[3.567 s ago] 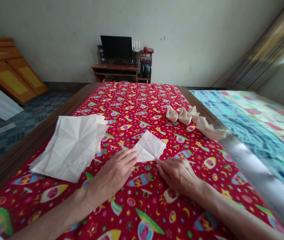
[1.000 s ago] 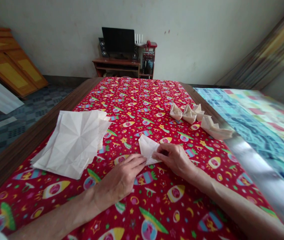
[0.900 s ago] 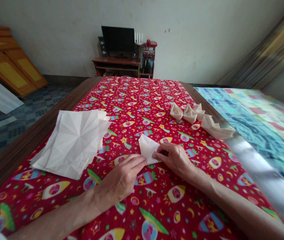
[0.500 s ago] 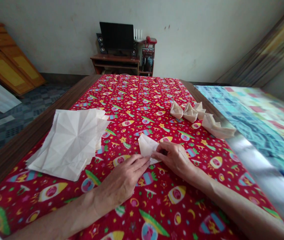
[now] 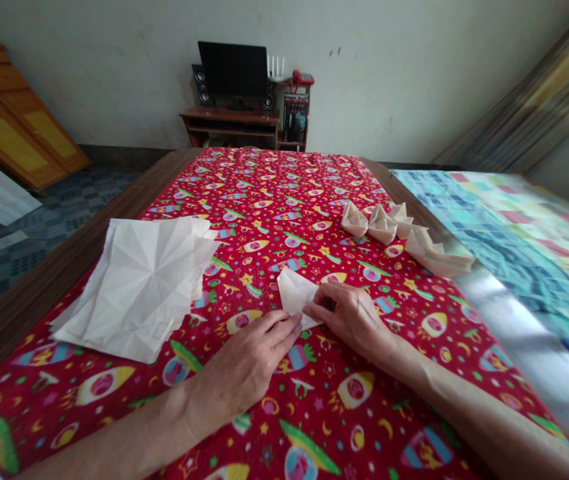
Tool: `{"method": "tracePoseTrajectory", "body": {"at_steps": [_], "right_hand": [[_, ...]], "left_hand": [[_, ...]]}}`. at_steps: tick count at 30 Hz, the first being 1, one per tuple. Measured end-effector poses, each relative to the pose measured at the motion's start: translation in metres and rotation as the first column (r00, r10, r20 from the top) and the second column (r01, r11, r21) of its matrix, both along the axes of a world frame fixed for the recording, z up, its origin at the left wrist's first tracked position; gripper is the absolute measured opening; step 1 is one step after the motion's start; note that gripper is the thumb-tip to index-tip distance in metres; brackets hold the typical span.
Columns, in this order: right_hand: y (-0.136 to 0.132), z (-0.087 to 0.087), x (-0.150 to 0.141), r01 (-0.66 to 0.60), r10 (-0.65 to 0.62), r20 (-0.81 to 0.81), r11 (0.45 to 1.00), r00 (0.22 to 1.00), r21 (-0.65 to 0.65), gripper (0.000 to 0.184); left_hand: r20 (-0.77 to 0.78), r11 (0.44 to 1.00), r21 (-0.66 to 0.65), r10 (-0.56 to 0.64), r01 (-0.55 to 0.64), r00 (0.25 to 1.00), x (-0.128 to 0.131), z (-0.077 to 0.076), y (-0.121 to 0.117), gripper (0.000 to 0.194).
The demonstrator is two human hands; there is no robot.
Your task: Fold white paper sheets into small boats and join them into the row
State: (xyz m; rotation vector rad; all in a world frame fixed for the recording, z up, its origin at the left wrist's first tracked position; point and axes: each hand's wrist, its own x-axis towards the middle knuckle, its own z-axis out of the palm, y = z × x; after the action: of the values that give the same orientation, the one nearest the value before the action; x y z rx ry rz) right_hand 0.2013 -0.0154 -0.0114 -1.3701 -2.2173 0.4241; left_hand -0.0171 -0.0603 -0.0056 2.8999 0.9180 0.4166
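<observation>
1. Small folded white paper [image 5: 294, 291]: flat on red rocket-print cloth [image 5: 284, 413], beyond my left fingertips, corner pointing away; long axis partly hidden.
2. Right hand [image 5: 357, 319]: thumb and forefinger pinch its right edge.
3. Left hand [image 5: 249, 357]: fingers together, touching its near edge; thumb hidden, grip indeterminable.

Your left hand [image 5: 259, 353] presses the folded paper [image 5: 295, 292] flat; your right hand [image 5: 351, 313] pinches its right edge. Creased sheets [image 5: 139, 280] left of it, folded paper boats [image 5: 381, 225] beyond, rightward.
</observation>
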Motion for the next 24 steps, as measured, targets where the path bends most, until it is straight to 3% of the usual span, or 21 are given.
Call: {"method": "tracePoseTrajectory", "body": {"at_steps": [5,9,11,15,17,21,24], "right_hand": [[0.000,-0.002,0.001,0.014,-0.015,0.011,0.999,1.000,0.031,0.017],[-0.004,0.000,0.001,0.024,-0.034,0.057,0.986,0.998,0.164,0.008],[-0.010,0.002,-0.001,-0.054,0.028,0.103,0.965,0.994,0.256,0.011],[-0.030,0.001,-0.007,-0.386,0.319,0.242,0.865,0.916,0.322,0.032],[-0.040,-0.002,-0.009,-0.457,0.377,0.299,0.845,0.877,0.277,0.041],[-0.051,-0.004,-0.005,-0.400,0.349,0.326,0.910,0.879,0.105,0.060],[-0.055,-0.004,0.003,-0.384,0.345,0.341,0.922,0.874,0.051,0.070]], "left_hand": [[-0.039,1.000,0.029,0.004,-0.003,0.999,-0.001,-0.001,-0.001,0.048],[-0.066,1.000,0.030,0.009,-0.007,0.998,-0.001,-0.002,-0.002,0.049],[-0.080,1.000,0.025,0.009,-0.007,0.997,0.000,-0.002,-0.002,0.049],[-0.104,1.000,0.003,0.023,-0.023,0.994,0.002,0.002,-0.002,0.040],[-0.111,0.998,-0.036,0.040,-0.045,0.993,0.003,0.005,-0.002,0.037],[-0.055,0.997,-0.062,0.031,-0.035,0.998,0.001,0.007,-0.002,0.042],[-0.034,0.999,-0.051,0.016,-0.017,0.999,-0.002,0.007,-0.002,0.048]]}}
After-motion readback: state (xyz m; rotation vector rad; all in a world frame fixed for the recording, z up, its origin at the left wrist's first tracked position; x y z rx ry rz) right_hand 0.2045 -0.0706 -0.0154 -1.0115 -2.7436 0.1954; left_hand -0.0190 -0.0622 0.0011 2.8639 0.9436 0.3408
